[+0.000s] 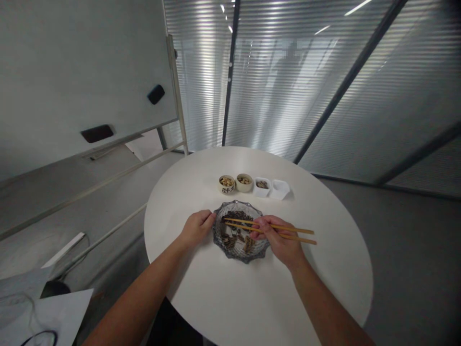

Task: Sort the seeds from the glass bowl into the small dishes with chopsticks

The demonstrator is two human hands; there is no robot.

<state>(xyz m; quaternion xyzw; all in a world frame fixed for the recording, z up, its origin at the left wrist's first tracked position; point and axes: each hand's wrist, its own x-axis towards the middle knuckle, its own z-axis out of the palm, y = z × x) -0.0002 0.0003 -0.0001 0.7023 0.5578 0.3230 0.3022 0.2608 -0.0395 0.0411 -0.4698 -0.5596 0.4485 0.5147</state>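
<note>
A scalloped clear glass bowl [246, 259] stands on the round white table. Dark small seed-like pieces [237, 214] lie toward its far side, with brown striped seeds [248, 244] nearer to me. My left hand [198, 227] holds the bowl's left rim, thumb and fingers closed at the edge. In my right hand [286, 240] is a pair of wooden chopsticks [299, 230], gripped at mid-length over the bowl's right side. Their tips reach among the dark pieces at the far left; whether they pinch anything is too small to tell.
Behind the bowl stand two beige cups [244, 187] with pale pieces in them, a white dish [261, 193] holding darker seeds, and another white dish [280, 190]. The round table [245, 298] has a whiteboard [90, 72] on its left and ribbed translucent panels [273, 96] beyond.
</note>
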